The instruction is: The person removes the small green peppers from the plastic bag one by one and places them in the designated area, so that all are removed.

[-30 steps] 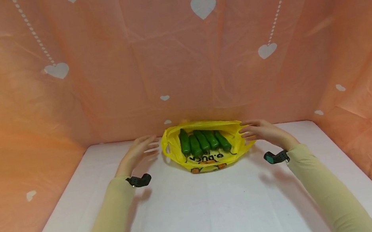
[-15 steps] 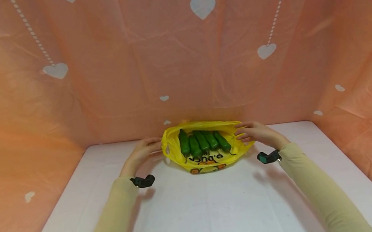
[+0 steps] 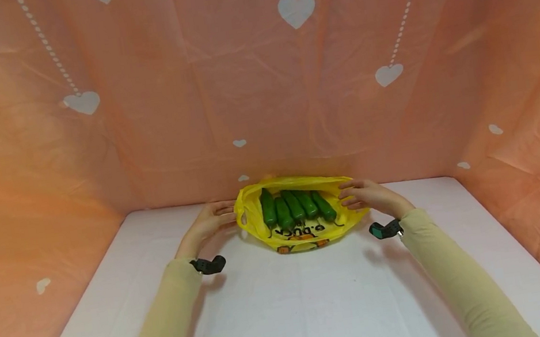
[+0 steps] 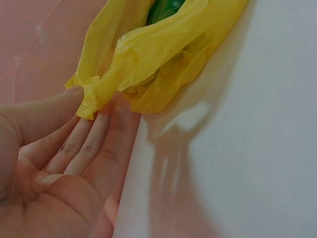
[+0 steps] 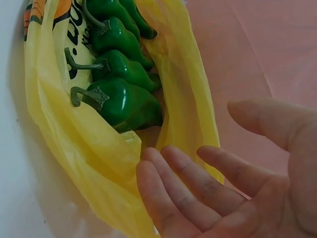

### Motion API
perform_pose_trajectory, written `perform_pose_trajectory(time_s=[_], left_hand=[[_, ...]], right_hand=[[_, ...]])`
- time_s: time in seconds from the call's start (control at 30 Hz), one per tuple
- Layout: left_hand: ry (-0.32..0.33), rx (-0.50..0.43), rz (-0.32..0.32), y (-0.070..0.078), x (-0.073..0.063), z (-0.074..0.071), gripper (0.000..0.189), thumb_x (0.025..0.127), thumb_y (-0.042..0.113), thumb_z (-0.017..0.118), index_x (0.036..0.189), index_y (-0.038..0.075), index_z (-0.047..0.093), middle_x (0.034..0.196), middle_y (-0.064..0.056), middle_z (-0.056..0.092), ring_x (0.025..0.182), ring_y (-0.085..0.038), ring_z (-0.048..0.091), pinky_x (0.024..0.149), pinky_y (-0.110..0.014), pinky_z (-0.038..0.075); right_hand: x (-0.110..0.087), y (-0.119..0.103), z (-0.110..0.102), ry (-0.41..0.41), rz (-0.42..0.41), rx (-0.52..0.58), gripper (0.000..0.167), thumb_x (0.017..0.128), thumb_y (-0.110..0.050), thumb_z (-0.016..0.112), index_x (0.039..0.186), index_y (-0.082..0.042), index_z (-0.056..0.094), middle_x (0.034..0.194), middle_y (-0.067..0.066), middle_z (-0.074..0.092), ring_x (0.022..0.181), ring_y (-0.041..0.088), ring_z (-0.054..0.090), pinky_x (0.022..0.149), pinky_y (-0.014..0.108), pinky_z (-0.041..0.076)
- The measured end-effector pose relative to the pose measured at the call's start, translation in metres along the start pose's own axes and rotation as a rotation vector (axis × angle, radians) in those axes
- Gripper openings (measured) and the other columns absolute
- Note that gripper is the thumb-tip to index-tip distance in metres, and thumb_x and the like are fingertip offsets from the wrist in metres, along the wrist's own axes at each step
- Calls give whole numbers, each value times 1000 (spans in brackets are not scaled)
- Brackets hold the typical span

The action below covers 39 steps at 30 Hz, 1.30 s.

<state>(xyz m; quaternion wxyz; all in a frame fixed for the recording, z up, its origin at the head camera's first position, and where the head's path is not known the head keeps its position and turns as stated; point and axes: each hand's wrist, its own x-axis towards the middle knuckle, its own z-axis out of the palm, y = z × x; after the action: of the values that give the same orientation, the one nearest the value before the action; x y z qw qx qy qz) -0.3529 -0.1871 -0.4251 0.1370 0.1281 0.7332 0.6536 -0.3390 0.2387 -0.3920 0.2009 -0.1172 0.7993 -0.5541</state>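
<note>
In the head view, a yellow plastic bag lies with its mouth toward me. Several green peppers sit side by side inside it, stems forward. My left hand is at the bag's left end; in the left wrist view the bag's gathered corner lies between the extended thumb and fingers. At the other end, my right hand reaches over the right side of the opening. In the right wrist view its fingers are spread and overlap the bag's edge, close to the nearest pepper, with nothing held.
The bag stands at the back of a white table. Orange cloth printed with white hearts rises behind it and along both sides. Each wrist wears a black camera mount, one by the left hand and one by the right.
Both hands have moved inward toward the bag's ends, the right one farther, so its fingers now overlap the opening. The bag and peppers look unmoved.
</note>
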Motion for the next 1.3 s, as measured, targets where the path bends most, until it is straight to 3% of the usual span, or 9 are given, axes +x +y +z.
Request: perform_pose_trajectory(time_s=[0.3,0.57,0.8,1.0,1.3], left_hand=[[47,-28,-32,0,2,1,45,95,-3,54,137,-11,40,131,-28,49,102,-24,62,97,-47,46],[76,-74,-50,1,2,5,44,95,-3,55,136,-11,42,127,-28,52,98,-19,63,99,-49,44],[92,-39,-27,1,1,6,43,95,1,57,135,-9,44,128,-26,53,103,-25,62,98,-49,45],[113,-76,-27,2,-2,6,42,95,1,56,134,-8,42,130,-24,49,105,-27,60,99,-50,44],[133,-55,-34,0,3,6,42,95,-1,57,134,-9,45,119,-21,56,93,-15,63,96,-48,47]], right_hand=[[5,5,4,-12,18,51,51,103,-17,44,143,10,28,138,32,38,122,41,48,102,46,41],[13,4,15,-8,59,3,50,102,-17,46,139,14,33,134,31,44,118,39,51,101,44,43],[19,3,18,-6,59,-21,49,102,-16,45,138,15,34,131,30,46,116,39,53,98,43,47],[25,5,18,7,75,1,47,102,-16,46,138,14,36,133,29,44,116,38,53,100,45,44],[27,6,25,48,69,-24,46,102,-20,48,135,12,42,131,28,47,111,39,54,99,46,45]])
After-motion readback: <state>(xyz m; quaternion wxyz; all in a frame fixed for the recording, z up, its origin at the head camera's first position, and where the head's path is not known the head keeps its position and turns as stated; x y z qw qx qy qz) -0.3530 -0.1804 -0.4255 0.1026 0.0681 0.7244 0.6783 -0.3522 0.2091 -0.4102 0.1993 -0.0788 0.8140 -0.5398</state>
